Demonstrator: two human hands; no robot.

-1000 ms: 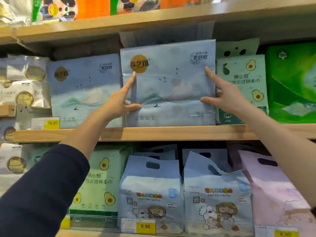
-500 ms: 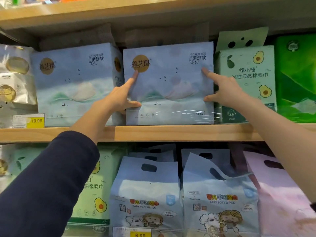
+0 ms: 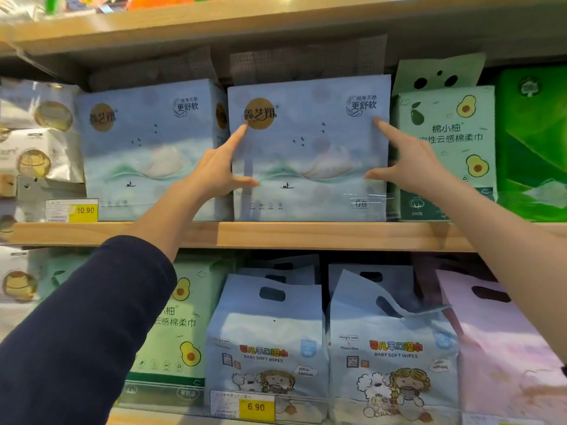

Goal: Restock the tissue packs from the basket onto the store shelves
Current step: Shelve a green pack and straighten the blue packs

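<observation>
While our left hand (image 3: pixel 214 176) and right hand (image 3: pixel 411 167) bracket the blue tissue pack (image 3: pixel 310 148) on the wooden shelf (image 3: pixel 276 234), fingers spread wide against its front, we should press evenly so it seats flush beside its twin pack (image 3: pixel 147 148).

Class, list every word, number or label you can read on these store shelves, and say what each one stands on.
"10.90": yellow price tag on the middle shelf edge.
"6.90": yellow price tag on the lower shelf.
"BABY SOFT WIPES": both blue wipes bags.
"NEW ARRIVAL": bubble on the left wipes bag.
"更舒软": blue tissue pack.
"6包": same pack, lower right.
"棉小柚": avocado pack.
Fine print on tags and packs: too small to read.
</observation>
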